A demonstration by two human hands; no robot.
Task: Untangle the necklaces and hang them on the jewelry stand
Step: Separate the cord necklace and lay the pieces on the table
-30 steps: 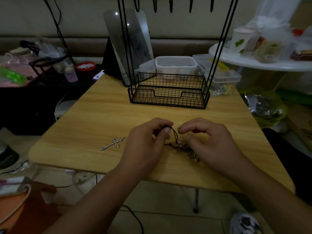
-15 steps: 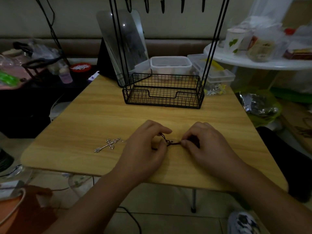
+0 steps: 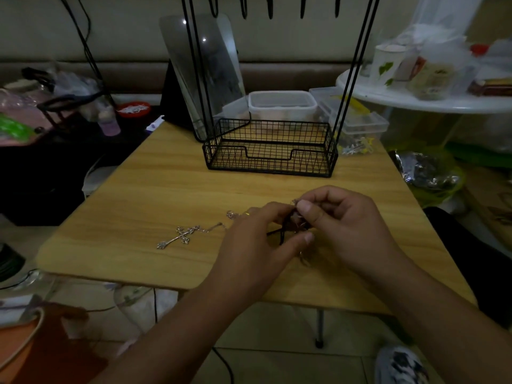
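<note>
A tangled bundle of necklaces (image 3: 291,221), with a dark cord and thin chains, is held just above the wooden table (image 3: 166,189) near its front edge. My left hand (image 3: 257,245) and my right hand (image 3: 346,228) both pinch the bundle between thumb and fingers, close together. A silver cross pendant (image 3: 178,237) lies on the table to the left, its chain running toward my left hand. The black wire jewelry stand (image 3: 270,146) with a basket base and a row of hooks (image 3: 270,8) rises at the back of the table.
A tilted mirror (image 3: 205,70) stands behind the stand's left side. Clear plastic containers (image 3: 282,103) sit behind the basket. A white round table (image 3: 432,99) with cups and packets is at the right. Bags and bottles crowd the left; foil wrapping (image 3: 424,173) lies beside the table.
Both hands have lifted the bundle slightly and drawn together, the right hand now pinching it from above. The cross pendant's chain is now stretched toward the left hand.
</note>
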